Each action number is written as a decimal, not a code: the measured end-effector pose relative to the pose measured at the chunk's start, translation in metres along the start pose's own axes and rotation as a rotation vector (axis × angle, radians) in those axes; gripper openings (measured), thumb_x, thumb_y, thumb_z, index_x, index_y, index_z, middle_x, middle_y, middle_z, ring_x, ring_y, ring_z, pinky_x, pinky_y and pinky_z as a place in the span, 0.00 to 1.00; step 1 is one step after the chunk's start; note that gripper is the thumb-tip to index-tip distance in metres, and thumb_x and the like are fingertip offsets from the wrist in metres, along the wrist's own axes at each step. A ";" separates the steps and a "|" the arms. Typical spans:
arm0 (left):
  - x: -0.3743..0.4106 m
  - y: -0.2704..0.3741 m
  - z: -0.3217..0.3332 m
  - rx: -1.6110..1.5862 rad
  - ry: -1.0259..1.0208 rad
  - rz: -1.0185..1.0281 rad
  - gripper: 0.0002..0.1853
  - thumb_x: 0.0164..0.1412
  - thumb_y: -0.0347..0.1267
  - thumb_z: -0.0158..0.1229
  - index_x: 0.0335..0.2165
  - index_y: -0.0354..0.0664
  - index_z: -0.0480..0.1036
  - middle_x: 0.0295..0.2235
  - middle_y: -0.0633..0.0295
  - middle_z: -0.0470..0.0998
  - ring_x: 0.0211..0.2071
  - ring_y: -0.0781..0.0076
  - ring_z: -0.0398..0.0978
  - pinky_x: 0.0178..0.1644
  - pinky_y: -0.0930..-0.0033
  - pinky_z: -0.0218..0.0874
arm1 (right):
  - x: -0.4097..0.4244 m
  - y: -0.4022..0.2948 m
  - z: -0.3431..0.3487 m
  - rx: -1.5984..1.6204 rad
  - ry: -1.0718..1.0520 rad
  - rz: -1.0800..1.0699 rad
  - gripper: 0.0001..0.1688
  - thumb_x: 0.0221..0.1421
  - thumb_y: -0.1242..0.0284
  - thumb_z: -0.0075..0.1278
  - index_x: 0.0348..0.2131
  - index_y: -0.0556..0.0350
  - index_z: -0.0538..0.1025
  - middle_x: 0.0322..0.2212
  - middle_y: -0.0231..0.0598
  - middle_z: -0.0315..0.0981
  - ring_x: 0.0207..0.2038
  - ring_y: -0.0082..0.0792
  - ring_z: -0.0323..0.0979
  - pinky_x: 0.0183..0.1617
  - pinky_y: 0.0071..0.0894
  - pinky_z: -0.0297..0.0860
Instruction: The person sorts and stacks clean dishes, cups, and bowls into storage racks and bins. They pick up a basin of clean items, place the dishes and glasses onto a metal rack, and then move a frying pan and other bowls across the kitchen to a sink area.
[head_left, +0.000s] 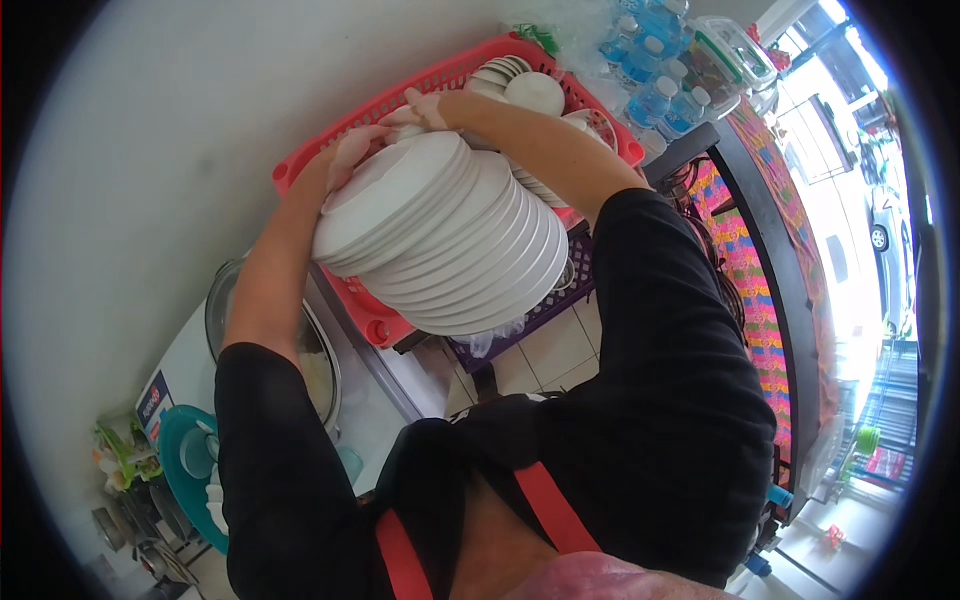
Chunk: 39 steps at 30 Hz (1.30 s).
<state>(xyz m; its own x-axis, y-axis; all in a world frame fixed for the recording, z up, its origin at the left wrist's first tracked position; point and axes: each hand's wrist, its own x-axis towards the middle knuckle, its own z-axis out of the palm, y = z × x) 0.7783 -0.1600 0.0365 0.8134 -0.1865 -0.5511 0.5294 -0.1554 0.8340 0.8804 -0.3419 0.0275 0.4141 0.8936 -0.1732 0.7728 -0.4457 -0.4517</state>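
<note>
A tall, leaning stack of white plates (450, 240) rests at the near side of a red plastic basket (487, 56). My left hand (354, 154) is at the far left rim of the upper plates, its fingers partly hidden behind them. Just beyond the stack, my right hand (420, 112) reaches into the basket, close to a small white dish (407, 133) that is mostly covered. Whether either hand grips anything is not plain. White bowls (534, 94) and a row of small dishes (499, 71) lie in the basket's far end, right of my right hand.
Bottled water (651, 94) and a clear lidded container (731, 64) stand beyond the basket. A purple crate (517, 341) is below it. To my left are a glass-lidded pot (322, 337) and a teal basin (176, 465). A wall (187, 135) borders the left side.
</note>
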 end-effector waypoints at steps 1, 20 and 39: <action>-0.002 0.002 0.003 0.009 -0.005 0.003 0.24 0.63 0.42 0.47 0.52 0.40 0.68 0.51 0.55 0.71 0.50 0.65 0.69 0.57 0.64 0.57 | -0.002 -0.003 0.003 -0.002 0.045 0.151 0.37 0.53 0.61 0.48 0.61 0.33 0.58 0.56 0.44 0.61 0.56 0.53 0.62 0.58 0.46 0.60; 0.005 0.002 0.009 0.024 -0.052 -0.059 0.29 0.63 0.46 0.41 0.53 0.37 0.67 0.53 0.49 0.70 0.53 0.63 0.68 0.58 0.65 0.56 | -0.064 0.000 -0.046 0.027 0.363 0.017 0.45 0.35 0.65 0.63 0.54 0.40 0.62 0.45 0.52 0.71 0.47 0.52 0.71 0.50 0.45 0.69; -0.019 0.020 0.025 0.346 -0.004 -0.098 0.36 0.56 0.57 0.48 0.55 0.46 0.69 0.49 0.54 0.74 0.47 0.61 0.74 0.53 0.61 0.62 | -0.115 0.009 -0.070 -0.464 0.393 0.139 0.49 0.34 0.69 0.62 0.58 0.42 0.60 0.47 0.49 0.60 0.48 0.53 0.66 0.50 0.47 0.66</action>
<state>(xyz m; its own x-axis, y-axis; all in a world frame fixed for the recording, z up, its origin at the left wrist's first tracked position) 0.7679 -0.1843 0.0630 0.7618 -0.1581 -0.6283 0.4912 -0.4914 0.7192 0.8730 -0.4519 0.1044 0.6036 0.7785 0.1717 0.7909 -0.6120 -0.0055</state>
